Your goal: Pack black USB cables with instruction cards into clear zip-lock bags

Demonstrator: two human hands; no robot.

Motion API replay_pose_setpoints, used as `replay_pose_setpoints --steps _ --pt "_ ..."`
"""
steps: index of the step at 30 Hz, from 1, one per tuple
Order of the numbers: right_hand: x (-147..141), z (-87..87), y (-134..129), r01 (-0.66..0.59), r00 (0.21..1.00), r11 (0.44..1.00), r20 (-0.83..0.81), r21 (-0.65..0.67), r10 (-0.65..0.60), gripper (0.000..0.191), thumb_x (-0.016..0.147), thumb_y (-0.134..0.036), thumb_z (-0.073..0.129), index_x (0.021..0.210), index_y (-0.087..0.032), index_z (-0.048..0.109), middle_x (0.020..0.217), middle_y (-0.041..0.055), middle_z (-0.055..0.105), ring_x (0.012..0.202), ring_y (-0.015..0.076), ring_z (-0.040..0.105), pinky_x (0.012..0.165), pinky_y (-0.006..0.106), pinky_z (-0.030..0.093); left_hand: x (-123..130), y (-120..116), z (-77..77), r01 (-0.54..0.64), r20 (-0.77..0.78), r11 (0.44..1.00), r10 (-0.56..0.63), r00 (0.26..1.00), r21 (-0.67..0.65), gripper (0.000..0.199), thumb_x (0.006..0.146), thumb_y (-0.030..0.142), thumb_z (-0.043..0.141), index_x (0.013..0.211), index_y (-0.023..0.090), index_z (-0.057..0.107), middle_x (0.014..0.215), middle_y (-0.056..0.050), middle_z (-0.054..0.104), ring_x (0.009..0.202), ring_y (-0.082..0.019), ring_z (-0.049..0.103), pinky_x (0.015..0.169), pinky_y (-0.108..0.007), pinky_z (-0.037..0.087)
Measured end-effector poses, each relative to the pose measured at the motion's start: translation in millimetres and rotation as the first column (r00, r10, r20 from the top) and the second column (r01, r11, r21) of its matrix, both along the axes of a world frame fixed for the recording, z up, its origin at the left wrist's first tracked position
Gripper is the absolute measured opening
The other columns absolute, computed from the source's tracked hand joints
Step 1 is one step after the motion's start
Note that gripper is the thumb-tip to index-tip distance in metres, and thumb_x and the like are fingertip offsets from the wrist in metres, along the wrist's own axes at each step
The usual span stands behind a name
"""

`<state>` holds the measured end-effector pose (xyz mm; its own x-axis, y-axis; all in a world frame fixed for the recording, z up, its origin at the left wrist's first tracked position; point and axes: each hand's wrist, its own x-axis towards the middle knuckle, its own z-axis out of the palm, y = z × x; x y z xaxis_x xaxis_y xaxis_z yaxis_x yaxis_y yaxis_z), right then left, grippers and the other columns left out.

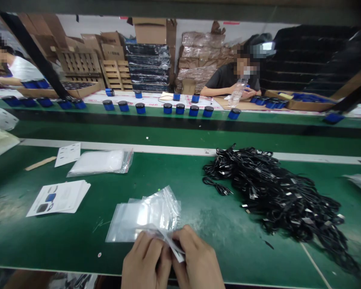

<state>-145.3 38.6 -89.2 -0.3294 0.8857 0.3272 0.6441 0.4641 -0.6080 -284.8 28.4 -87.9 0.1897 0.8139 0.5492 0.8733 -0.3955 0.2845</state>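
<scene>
My left hand and my right hand meet at the table's front edge, both with fingers closed. Between them is a clear plastic bag with what looks like a folded white leaflet, its edge sticking out by my right thumb. My fingers hide how far the paper sits in the bag. Just beyond my hands, several flat clear zip bags lie fanned out. To their left is a stack of printed leaflets showing a blue device.
A heap of black USB cables covers the right side of the green table. Behind the leaflets lie a filled plastic pack and a wooden stick. Blue, black-topped items line the far ledge. A co-worker sits opposite.
</scene>
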Motion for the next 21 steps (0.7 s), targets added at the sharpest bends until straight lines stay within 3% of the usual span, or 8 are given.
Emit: replay_pose_setpoints --steps 3,8,11,16,19,21 --pt "3.5 -0.1 -3.4 -0.053 0.991 0.998 -0.127 -0.043 0.047 0.030 0.079 -0.010 0.042 0.105 -0.017 0.056 0.088 0.0077 0.061 0.076 0.0188 0.062 0.065 0.026 0.050 -1.3 -1.1 -0.6 -0.033 0.022 0.999 0.033 0.999 0.002 0.016 0.089 0.015 0.035 0.077 0.022 0.044 0.073 -0.001 0.052 0.065 -0.016 0.052 0.059 -0.025 0.043" --pt "4.8 8.2 -3.7 -0.069 0.944 0.994 -0.327 -0.080 0.040 0.022 0.087 -0.014 0.044 0.083 -0.020 0.064 0.069 0.0014 0.052 0.056 0.0117 0.053 0.051 0.019 0.043 -2.5 2.4 4.3 -0.044 0.109 0.999 0.041 0.993 0.020 0.012 0.087 0.011 0.038 0.086 0.019 0.047 0.083 -0.003 0.050 0.075 -0.016 0.051 0.067 -0.026 0.043" --pt "-0.1 5.4 0.5 -0.024 0.896 0.997 -0.444 -0.068 -0.009 0.019 0.087 -0.012 0.046 0.081 -0.019 0.062 0.069 0.0016 0.056 0.059 0.0119 0.056 0.055 0.019 0.045 -0.3 4.3 3.8 -0.015 0.092 0.999 0.012 0.996 0.028 0.012 0.086 0.009 0.040 0.085 0.019 0.047 0.080 -0.002 0.051 0.073 -0.016 0.052 0.066 -0.025 0.044" --pt "-4.2 -4.0 1.1 -0.013 0.945 1.000 -0.326 -0.017 0.007 0.020 0.086 -0.010 0.045 0.089 -0.019 0.063 0.075 0.0042 0.060 0.066 0.0149 0.058 0.059 0.023 0.048 0.7 2.0 -2.2 0.032 0.068 0.999 -0.029 0.997 -0.038 0.013 0.086 0.011 0.040 0.081 0.022 0.046 0.072 0.000 0.052 0.065 -0.015 0.053 0.059 -0.025 0.045" --pt "0.8 0.5 -1.4 -0.066 0.969 0.996 -0.243 -0.063 0.049 0.025 0.087 -0.012 0.041 0.097 -0.019 0.062 0.085 0.0074 0.060 0.072 0.0163 0.059 0.063 0.024 0.050 -0.6 1.4 -1.6 0.055 0.068 0.996 -0.050 0.996 -0.076 0.014 0.084 0.010 0.040 0.081 0.022 0.046 0.075 -0.001 0.053 0.066 -0.015 0.054 0.059 -0.024 0.046" --pt "6.2 5.3 -1.2 -0.087 0.974 0.994 -0.217 -0.074 0.069 0.024 0.085 -0.011 0.042 0.091 -0.020 0.063 0.085 0.0065 0.059 0.072 0.0160 0.059 0.062 0.023 0.050 1.4 1.2 0.1 0.045 0.094 0.995 -0.037 0.995 -0.085 0.015 0.084 0.009 0.039 0.081 0.022 0.046 0.076 -0.001 0.052 0.067 -0.015 0.054 0.059 -0.025 0.046"
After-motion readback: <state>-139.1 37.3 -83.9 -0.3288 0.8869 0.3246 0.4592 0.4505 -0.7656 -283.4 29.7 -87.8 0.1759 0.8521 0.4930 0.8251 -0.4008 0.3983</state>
